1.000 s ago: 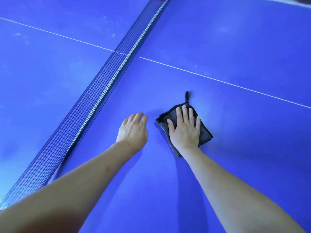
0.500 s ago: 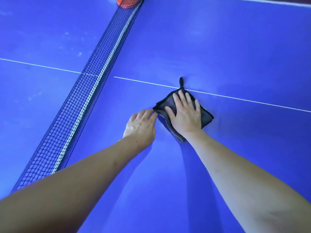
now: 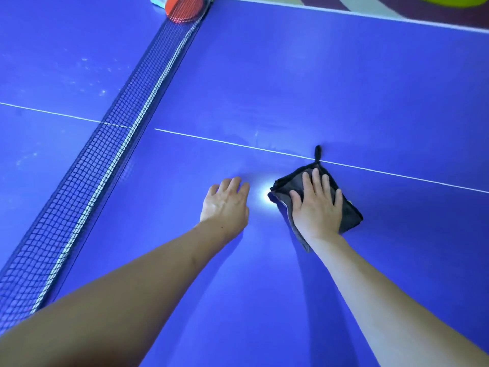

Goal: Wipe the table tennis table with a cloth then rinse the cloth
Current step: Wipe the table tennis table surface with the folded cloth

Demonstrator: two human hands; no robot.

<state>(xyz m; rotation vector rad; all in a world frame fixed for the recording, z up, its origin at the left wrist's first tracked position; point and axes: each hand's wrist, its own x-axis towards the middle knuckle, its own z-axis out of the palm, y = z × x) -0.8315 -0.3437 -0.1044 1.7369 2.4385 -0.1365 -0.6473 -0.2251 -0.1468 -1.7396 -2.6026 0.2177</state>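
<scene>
A folded dark grey cloth [image 3: 350, 217] with a small hanging loop lies on the blue table tennis table [image 3: 317, 75], just below the white centre line. My right hand [image 3: 316, 205] presses flat on the cloth, fingers straight and spread. My left hand [image 3: 226, 205] rests flat on the bare table to the left of the cloth, a short gap away from it. A bright glare spot sits between the two hands.
The black net [image 3: 111, 165] runs diagonally from the lower left to the top centre. A red paddle [image 3: 184, 7] lies at the net's far end by the table edge. Dusty specks mark the surface left of the net. Floor shows beyond the far edge.
My right hand has slid the cloth to the right along the centre line, away from my left hand, which touched the cloth's corner half a second ago. The view has tilted up.
</scene>
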